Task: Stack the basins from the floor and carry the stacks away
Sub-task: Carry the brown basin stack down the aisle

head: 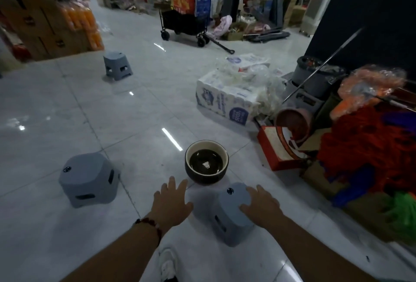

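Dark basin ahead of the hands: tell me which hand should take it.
Left, probably. The left hand is free, fingers spread, fingertips just short of the dark basin. The right hand lies on the grey stool, further off to the basin's side.

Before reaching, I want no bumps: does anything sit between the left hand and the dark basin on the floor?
Nothing visible does. The left hand hovers open just short of the basin, with only bare floor between them. The grey stool sits off to the right under the right hand.
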